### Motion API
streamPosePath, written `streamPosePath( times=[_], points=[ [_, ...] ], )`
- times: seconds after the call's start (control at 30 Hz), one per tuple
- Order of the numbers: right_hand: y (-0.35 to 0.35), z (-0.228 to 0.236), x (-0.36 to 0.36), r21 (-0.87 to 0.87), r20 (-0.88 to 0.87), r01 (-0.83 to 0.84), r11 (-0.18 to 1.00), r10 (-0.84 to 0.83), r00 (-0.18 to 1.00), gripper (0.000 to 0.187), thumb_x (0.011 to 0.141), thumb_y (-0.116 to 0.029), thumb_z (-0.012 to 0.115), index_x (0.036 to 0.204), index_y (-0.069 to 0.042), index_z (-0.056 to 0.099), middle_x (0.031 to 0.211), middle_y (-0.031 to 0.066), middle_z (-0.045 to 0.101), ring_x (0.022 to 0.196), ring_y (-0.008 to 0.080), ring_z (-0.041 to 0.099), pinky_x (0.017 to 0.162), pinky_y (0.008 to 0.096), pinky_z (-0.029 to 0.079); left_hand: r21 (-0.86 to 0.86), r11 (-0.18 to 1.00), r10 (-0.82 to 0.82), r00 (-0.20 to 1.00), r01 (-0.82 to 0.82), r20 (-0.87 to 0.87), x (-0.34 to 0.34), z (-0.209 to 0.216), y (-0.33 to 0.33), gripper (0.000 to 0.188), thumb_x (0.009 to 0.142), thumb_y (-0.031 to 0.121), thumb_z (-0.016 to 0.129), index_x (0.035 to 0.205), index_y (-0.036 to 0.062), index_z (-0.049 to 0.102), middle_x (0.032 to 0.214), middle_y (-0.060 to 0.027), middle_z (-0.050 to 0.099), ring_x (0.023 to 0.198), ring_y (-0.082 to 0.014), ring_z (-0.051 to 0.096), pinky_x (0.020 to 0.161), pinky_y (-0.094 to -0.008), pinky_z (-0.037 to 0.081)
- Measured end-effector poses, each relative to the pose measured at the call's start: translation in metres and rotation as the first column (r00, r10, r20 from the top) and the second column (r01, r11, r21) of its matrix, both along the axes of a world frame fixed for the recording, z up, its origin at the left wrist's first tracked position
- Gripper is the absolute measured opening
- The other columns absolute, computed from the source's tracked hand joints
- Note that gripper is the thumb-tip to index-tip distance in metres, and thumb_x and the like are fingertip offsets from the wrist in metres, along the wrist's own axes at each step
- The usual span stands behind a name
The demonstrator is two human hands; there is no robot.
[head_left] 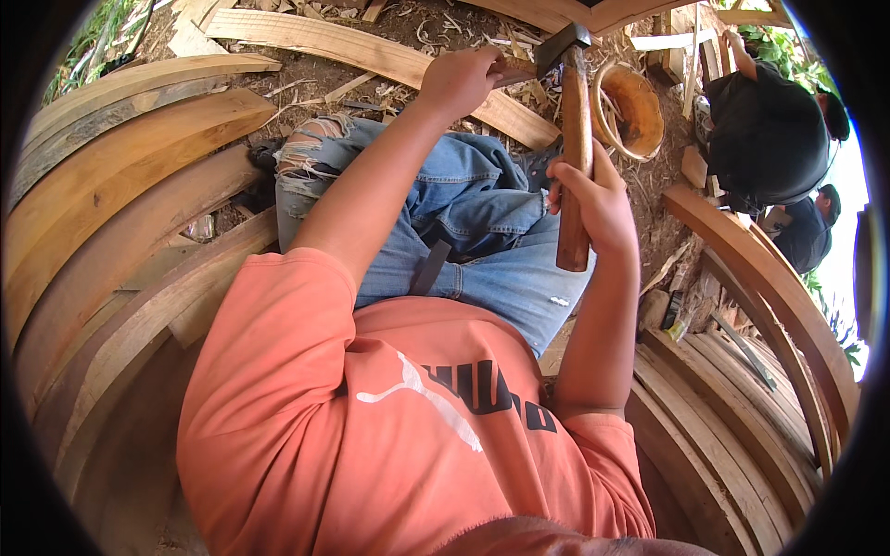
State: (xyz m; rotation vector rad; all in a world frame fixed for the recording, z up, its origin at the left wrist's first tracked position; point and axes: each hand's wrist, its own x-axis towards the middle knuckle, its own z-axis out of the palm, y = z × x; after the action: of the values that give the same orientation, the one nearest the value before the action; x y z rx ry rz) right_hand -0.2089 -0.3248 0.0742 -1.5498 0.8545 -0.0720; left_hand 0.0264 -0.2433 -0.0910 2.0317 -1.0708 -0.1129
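Observation:
My right hand point(598, 196) is wrapped round the lower part of the wooden handle of a hammer point(576, 130). The hammer stands nearly upright in the head view, its dark metal head at the far end. My left hand point(461, 82) is out ahead on the left, with its fingers closed. A short brownish flat piece point(515, 72) sticks out from those fingers toward the hammer head; its kind I cannot make out. Whether this piece touches the hammer head is unclear. Beside the handle, on the right, stands a hollow tan round vessel point(654, 119) with a pale rim.
Curved wooden planks point(139, 153) are stacked on the left, and more boards point(732, 389) lie on the right. A long plank point(324, 39) crosses the ground ahead among wood shavings. Two people in dark clothes point(768, 139) are at the right. A wooden edge point(630, 11) juts in at the top.

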Motion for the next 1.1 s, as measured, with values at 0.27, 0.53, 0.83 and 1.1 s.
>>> streamPosePath(
  times=[0.27, 0.53, 0.83, 1.1],
  points=[
    [0.021, -0.025, -0.026, -0.060, -0.146, 0.046, 0.997, -0.055, 0.988, 0.064, 0.109, -0.013, 0.057, 0.168, -0.007, 0.034, 0.086, 0.0038, 0.061, 0.056, 0.0110, 0.059, 0.048, 0.0286, 0.050, 0.164, 0.985, -0.036, 0.994, 0.053, -0.106, -0.023, -0.017, 0.010, 0.029, 0.101, 0.032, 0.068, 0.123, 0.0123, 0.068, 0.105, -0.0170, 0.078, 0.101, -0.0406, 0.074, 0.085, -0.0532, 0.058],
    [0.036, -0.018, -0.023, -0.120, -0.010, 0.063, 0.991, -0.064, 0.998, 0.058, 0.113, -0.018, 0.056, 0.166, -0.006, 0.038, 0.085, 0.0024, 0.059, 0.055, 0.0086, 0.055, 0.048, 0.0252, 0.047, -0.006, 0.999, 0.047, 0.999, -0.047, -0.012, -0.015, -0.001, 0.004, 0.027, 0.102, 0.032, 0.069, 0.119, 0.0118, 0.068, 0.104, -0.0159, 0.078, 0.095, -0.0407, 0.075, 0.079, -0.0525, 0.058],
    [0.029, -0.082, -0.034, 0.163, -0.029, 0.149, 0.975, -0.147, 0.989, 0.045, 0.116, -0.044, 0.048, 0.123, -0.002, 0.060, 0.073, 0.0045, 0.055, 0.052, 0.0142, 0.053, 0.047, 0.0297, 0.046, -0.017, 0.998, -0.056, 0.994, 0.054, -0.095, -0.002, -0.040, -0.008, 0.020, 0.098, 0.027, 0.073, 0.112, 0.0134, 0.069, 0.099, -0.0136, 0.079, 0.095, -0.0402, 0.076, 0.080, -0.0530, 0.058],
    [0.021, -0.027, -0.014, 0.255, 0.109, 0.093, 0.962, -0.124, 0.986, 0.056, 0.118, -0.046, 0.036, 0.140, 0.003, 0.053, 0.075, 0.0065, 0.052, 0.053, 0.0158, 0.052, 0.050, 0.0309, 0.046, 0.014, 0.998, -0.067, 0.997, 0.066, 0.048, 0.015, 0.022, -0.008, 0.026, 0.099, 0.032, 0.073, 0.117, 0.0131, 0.070, 0.105, -0.0114, 0.080, 0.097, -0.0365, 0.076, 0.080, -0.0495, 0.059]
  ],
)
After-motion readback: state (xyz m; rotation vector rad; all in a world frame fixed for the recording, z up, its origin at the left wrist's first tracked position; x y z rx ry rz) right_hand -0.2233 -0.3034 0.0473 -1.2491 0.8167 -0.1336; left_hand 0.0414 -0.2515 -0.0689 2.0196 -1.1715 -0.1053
